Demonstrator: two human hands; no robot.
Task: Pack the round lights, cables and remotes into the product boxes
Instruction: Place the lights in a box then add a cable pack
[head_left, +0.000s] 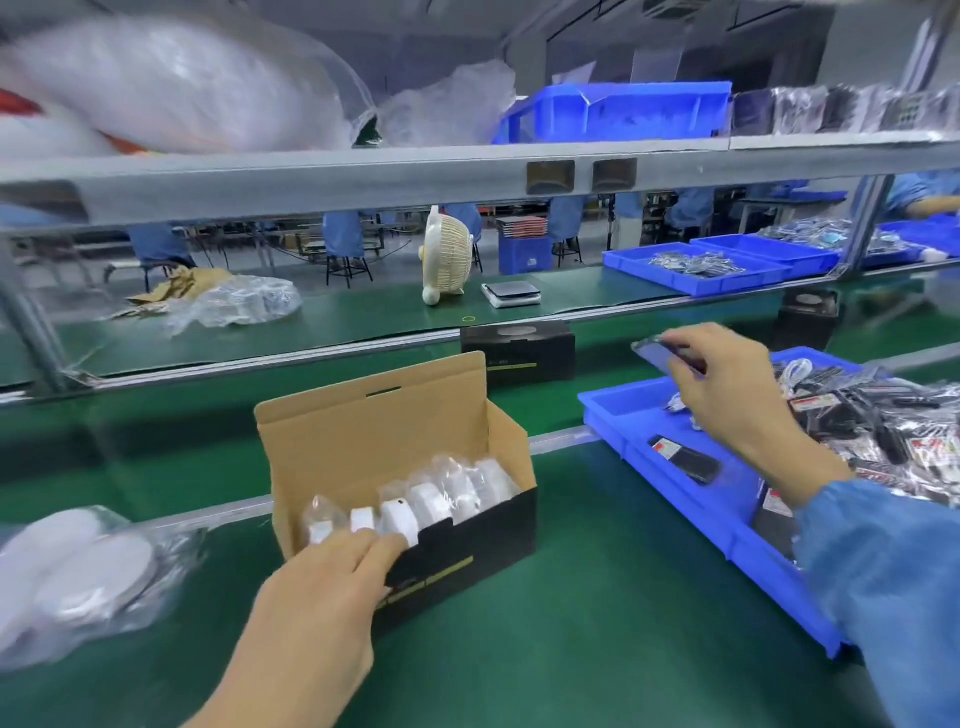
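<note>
An open black product box (467, 540) with a raised brown flap stands on the green mat. Several bagged white round lights (441, 499) stand on edge inside it. My left hand (322, 587) grips the box's near front wall, fingers curled over the rim. My right hand (727, 395) is raised over the blue tray (670, 467) and pinches a dark bagged remote (657, 353). More bagged remotes and cables (883, 426) fill the tray's right side.
Bagged round lights (78, 566) lie at the left. Closed black boxes (519, 351) sit on the belt behind. A small white fan (447, 257), a scale (511, 293), more blue trays (696, 267) and an overhead shelf (363, 176) lie beyond.
</note>
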